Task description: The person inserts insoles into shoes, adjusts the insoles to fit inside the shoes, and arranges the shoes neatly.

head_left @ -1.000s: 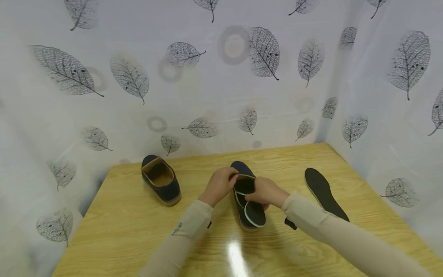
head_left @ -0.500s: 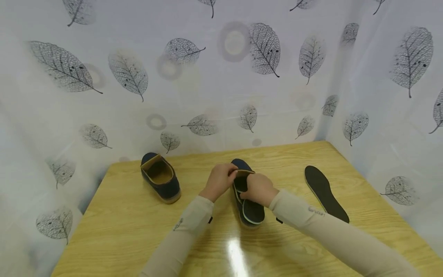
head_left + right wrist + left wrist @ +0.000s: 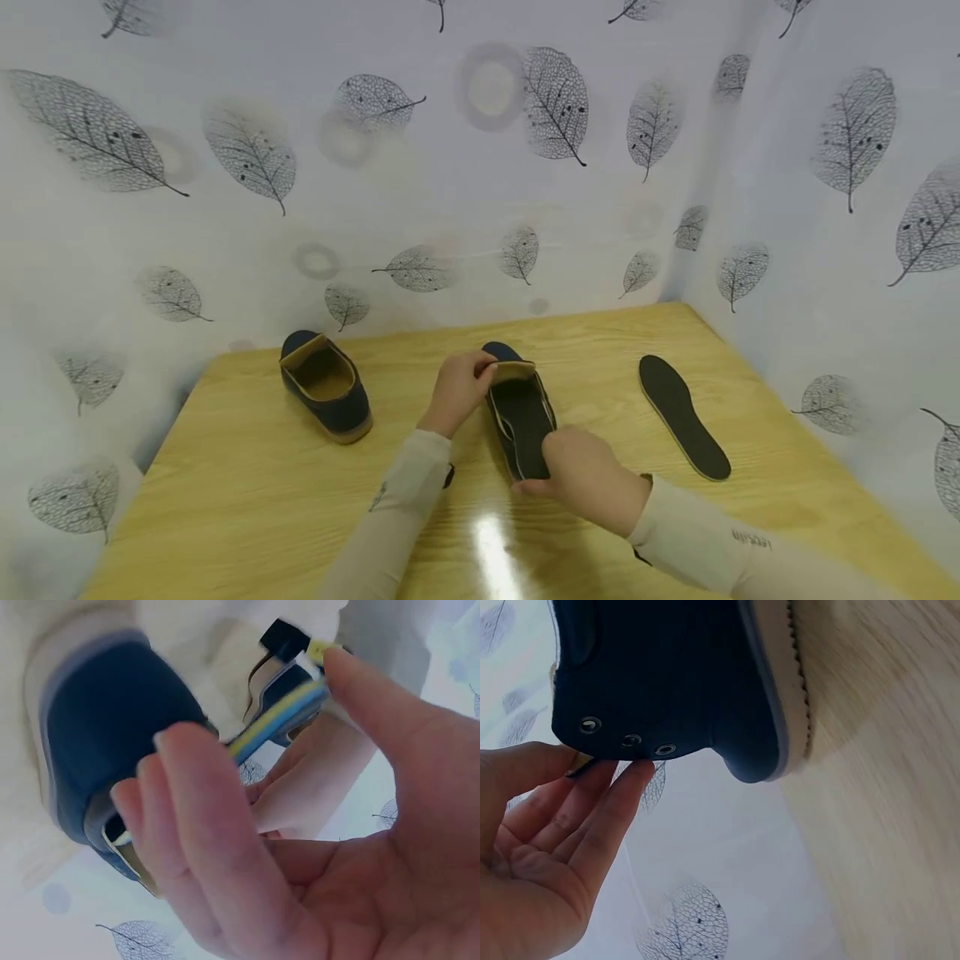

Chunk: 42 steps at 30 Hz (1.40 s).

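A navy shoe (image 3: 500,351) with its toe toward the back stands mid-table, a black insole (image 3: 527,421) lying lengthwise in its opening. My left hand (image 3: 456,390) pinches the tan-lined tongue (image 3: 514,371) and keeps it raised. In the left wrist view, thumb and fingers meet at the tongue beside the eyelets (image 3: 631,740) of the shoe. At the heel end my right hand (image 3: 588,475) holds the insole, thumb behind its rear end and fingers along the right side. Its layered yellow and blue edge (image 3: 277,712) shows between thumb and fingers in the right wrist view.
A second navy shoe (image 3: 341,412), its tongue folded up and tan lining showing, stands at the left. Another black insole (image 3: 684,417) lies flat at the right. Behind the wooden table (image 3: 247,492) hangs a white leaf-print curtain (image 3: 450,192).
My right hand has drawn back from inside the shoe opening to its heel. The insole, bent up at its rear before, now lies flatter. My left hand stays at the tongue.
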Tool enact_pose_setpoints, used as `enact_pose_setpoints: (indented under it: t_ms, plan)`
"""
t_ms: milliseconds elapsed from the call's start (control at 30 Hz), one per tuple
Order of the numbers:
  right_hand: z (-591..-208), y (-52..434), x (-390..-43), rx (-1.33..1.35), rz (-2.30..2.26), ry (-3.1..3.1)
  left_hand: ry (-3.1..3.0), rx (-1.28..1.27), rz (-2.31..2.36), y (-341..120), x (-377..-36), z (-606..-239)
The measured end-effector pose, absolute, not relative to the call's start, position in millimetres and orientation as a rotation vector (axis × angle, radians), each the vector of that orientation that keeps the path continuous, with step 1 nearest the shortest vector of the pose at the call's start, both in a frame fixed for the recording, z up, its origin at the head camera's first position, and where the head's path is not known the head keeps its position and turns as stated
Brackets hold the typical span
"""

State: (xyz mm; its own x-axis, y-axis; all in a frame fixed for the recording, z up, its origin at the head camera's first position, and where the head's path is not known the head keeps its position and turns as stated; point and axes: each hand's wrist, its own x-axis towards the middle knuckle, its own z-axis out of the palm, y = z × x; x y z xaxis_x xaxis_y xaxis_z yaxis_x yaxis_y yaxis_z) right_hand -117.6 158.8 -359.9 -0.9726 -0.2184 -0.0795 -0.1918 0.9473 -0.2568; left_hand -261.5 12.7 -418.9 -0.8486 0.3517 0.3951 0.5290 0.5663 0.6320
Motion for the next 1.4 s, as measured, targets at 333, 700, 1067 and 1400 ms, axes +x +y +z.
enact_pose_setpoints:
  t_ms: [333,700,1067,1400]
  plan:
    - [-366,161,-113,-0.202,-0.698,2.951,-2.538,-0.65,-1.189,5,-263,-424]
    - [-361,171,-133,-0.082,-0.855,2.851,-2.515,-0.612,-1.221,3,-260,-427]
    - [-364,176,-151,-0.147,-0.897,2.859,-2.514,-0.641,-1.242,6,-269,-430]
    - [-377,177,-175,-0.177,-0.823,2.872,-2.57,-0.626,-1.329,8,-272,-432]
